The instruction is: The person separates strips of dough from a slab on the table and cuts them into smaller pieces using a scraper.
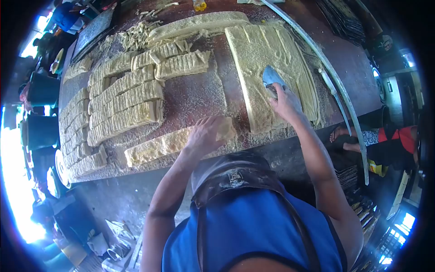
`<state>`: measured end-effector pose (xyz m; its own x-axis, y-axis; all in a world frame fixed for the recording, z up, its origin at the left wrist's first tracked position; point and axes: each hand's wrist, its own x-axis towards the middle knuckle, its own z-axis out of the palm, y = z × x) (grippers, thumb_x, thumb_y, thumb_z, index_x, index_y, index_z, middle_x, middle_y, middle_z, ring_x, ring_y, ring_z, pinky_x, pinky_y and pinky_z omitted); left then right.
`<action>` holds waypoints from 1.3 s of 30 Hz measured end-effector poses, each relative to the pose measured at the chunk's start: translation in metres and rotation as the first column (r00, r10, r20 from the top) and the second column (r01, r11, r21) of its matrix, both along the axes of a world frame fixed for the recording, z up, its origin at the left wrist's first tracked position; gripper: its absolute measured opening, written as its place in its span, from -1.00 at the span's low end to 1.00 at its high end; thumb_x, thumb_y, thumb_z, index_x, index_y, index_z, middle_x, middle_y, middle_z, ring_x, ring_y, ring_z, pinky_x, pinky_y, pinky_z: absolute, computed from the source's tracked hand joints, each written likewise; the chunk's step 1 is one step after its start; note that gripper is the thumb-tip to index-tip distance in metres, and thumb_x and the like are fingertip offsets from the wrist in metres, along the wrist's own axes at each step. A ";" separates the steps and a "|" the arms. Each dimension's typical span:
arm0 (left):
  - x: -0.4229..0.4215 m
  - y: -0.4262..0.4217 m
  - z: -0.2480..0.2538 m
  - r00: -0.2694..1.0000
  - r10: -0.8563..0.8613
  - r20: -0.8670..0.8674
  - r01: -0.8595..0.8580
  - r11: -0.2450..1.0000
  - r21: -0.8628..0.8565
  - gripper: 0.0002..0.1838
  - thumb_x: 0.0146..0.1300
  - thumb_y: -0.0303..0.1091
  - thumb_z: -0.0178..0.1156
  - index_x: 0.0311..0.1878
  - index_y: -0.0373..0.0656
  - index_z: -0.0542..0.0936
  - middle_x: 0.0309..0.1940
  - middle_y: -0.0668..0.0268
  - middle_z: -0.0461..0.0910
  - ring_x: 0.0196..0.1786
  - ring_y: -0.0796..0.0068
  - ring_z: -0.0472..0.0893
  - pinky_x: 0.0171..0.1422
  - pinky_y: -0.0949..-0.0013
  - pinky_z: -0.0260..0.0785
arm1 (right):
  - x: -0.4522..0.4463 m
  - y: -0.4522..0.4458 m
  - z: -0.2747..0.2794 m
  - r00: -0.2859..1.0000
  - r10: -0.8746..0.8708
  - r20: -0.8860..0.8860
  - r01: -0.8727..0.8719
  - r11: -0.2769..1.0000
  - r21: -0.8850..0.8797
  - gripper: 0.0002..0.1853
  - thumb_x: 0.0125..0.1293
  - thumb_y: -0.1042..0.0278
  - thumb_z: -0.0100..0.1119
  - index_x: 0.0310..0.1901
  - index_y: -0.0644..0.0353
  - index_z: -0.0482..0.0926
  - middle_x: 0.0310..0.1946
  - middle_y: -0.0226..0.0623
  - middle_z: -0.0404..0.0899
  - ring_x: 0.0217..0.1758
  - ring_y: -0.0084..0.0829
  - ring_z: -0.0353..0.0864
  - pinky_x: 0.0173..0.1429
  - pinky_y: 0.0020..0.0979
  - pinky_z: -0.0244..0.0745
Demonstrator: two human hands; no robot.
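Note:
My right hand (284, 103) is closed on a blue-grey metal scraper blade (272, 76), which rests on a wide, pale yellow crumb-covered slab (244, 68). Long cut lines run across that slab. Nearer my body, my left hand (206, 134) lies over a long strip (158, 147) that looks like the same pale material, its fingers stretched out and pressing on the top. Part of the strip is hidden under the palm. To the left stand rows of thin cut slices (124, 99), packed side by side.
Crumbs cover the dark red table (192, 97). Another long strip (199, 25) and loose offcuts (136, 36) lie at the back. A long metal straightedge (335, 68) overhangs the right edge beside a white-handled knife (327, 81). A person's legs (349, 138) are at right.

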<state>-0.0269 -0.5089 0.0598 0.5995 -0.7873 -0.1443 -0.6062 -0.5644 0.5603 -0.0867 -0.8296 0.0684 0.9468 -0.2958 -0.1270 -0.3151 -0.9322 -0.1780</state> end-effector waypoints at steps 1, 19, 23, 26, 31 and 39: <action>0.000 -0.005 0.000 0.997 0.012 -0.075 -0.010 1.000 0.023 -0.11 0.00 -0.08 0.53 0.40 -0.15 0.41 0.32 0.10 0.48 0.40 0.04 0.44 0.49 0.04 0.28 | -0.001 -0.003 0.000 1.000 0.001 -0.003 -0.001 1.000 0.005 -0.38 0.34 0.17 0.32 0.36 0.14 0.33 0.10 0.11 0.55 -0.01 -0.04 0.70 0.01 -0.03 0.63; 0.027 -0.014 0.002 0.970 -0.038 -0.239 0.017 0.996 -0.090 -0.73 0.28 -0.27 0.32 -0.01 -0.16 0.65 -0.03 0.14 0.64 -0.04 -0.01 0.69 0.03 0.06 0.57 | -0.056 0.185 0.054 0.976 -0.204 -0.072 0.213 0.843 0.494 -0.70 0.43 0.33 0.04 0.05 0.33 0.28 -0.43 0.26 0.60 -0.32 0.28 0.66 -0.19 0.19 0.53; 0.030 -0.016 -0.002 0.971 -0.067 -0.230 0.053 0.996 -0.064 -0.80 0.27 -0.34 0.27 -0.08 -0.19 0.65 -0.08 0.13 0.64 -0.10 -0.03 0.69 0.00 0.03 0.56 | -0.054 0.194 0.054 0.964 -0.209 -0.167 0.263 0.852 0.452 -0.61 0.39 0.37 0.10 0.12 0.38 0.26 -0.46 0.23 0.59 -0.32 0.29 0.63 -0.21 0.19 0.49; 0.030 -0.016 -0.004 0.973 -0.053 -0.224 0.043 0.998 -0.048 -0.84 0.28 -0.37 0.23 -0.13 -0.20 0.65 -0.09 0.13 0.64 -0.11 -0.03 0.69 0.00 0.02 0.56 | -0.037 0.187 0.039 0.965 -0.177 -0.194 0.251 0.835 0.489 -0.62 0.38 0.37 0.10 0.09 0.38 0.26 -0.47 0.23 0.59 -0.31 0.30 0.63 -0.20 0.18 0.49; 0.024 -0.014 0.003 0.980 -0.044 -0.195 0.039 0.999 -0.031 -0.86 0.29 -0.38 0.22 -0.16 -0.20 0.66 -0.17 0.08 0.66 -0.11 -0.02 0.70 0.02 0.04 0.57 | -0.008 0.178 0.002 0.975 -0.184 -0.126 0.221 0.862 0.456 -0.71 0.42 0.29 0.12 -0.07 0.31 0.29 -0.44 0.25 0.62 -0.29 0.29 0.66 -0.18 0.17 0.55; 0.017 -0.057 0.031 0.944 0.272 -0.185 -0.226 0.946 0.232 -0.58 0.25 0.02 0.36 0.00 -0.10 0.71 -0.07 0.05 0.72 -0.03 0.14 0.74 0.13 0.14 0.56 | -0.041 0.077 0.032 0.976 -0.193 0.101 0.088 0.772 0.629 -0.71 0.49 0.22 0.16 -0.14 0.29 0.36 -0.63 -0.21 0.56 -0.68 -0.38 0.60 -0.53 -0.31 0.45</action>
<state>-0.0095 -0.5660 0.0913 0.7101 -0.5563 -0.4317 -0.3112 -0.7979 0.5163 -0.1279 -0.7524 0.1005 0.9234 -0.3341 -0.1888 -0.3539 -0.5512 -0.7556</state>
